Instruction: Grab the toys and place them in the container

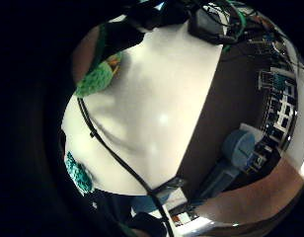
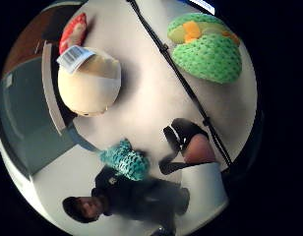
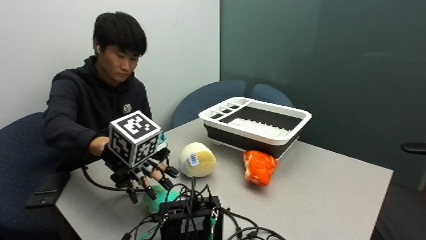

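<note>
Hand: black-gloved right hand (image 3: 143, 172), lower left of the outside view, fingers spread and pointing down, grasping nothing.
Nearest toy: green crocheted plush with an orange patch (image 3: 163, 195) — directly under the fingertips, partly hidden by the black box of cables at the bottom edge. Contact cannot be judged.
Same toy, thumb-side palm view: upper right of the frame (image 2: 208, 49), lying on the white table (image 2: 146, 103).
Other toys: cream egg-shaped plush with a barcode tag (image 3: 198, 159), just right of the hand; orange-red plush (image 3: 259, 167), further right.
Small teal crocheted toy (image 2: 126, 160): lower centre of the thumb-side view, on the table near the person.
Container: white-rimmed black bin (image 3: 256, 125), upper centre-right, well apart from the hand.
Deciding relation: green plush lies below the palm — a straight descent suits, in my judgement.
</note>
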Motion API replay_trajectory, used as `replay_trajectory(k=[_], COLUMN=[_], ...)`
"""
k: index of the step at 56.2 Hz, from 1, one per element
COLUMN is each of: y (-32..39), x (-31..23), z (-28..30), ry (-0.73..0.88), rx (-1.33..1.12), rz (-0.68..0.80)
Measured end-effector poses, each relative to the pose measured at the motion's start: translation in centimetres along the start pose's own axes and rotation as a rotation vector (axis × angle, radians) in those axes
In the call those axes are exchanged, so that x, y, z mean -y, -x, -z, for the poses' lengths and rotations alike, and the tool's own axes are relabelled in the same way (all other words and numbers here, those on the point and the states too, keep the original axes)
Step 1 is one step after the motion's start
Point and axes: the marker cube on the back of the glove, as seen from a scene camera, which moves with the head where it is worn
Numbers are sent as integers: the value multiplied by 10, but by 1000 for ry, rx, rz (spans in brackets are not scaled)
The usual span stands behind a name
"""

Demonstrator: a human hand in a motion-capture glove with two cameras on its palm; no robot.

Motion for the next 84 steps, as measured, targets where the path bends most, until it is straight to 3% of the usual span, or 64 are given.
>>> replay_trajectory(k=[22, 46, 56, 67, 75, 84], y=[-4, 17, 66, 171, 244, 296], x=[18, 15, -23, -77, -77, -36], z=[-15, -6, 53, 146, 193, 212], ry=[53, -157, -309, -554, -634, -632], rx=[38, -88, 107, 209, 267, 353], rz=[-6, 34, 232, 503, 585, 491])
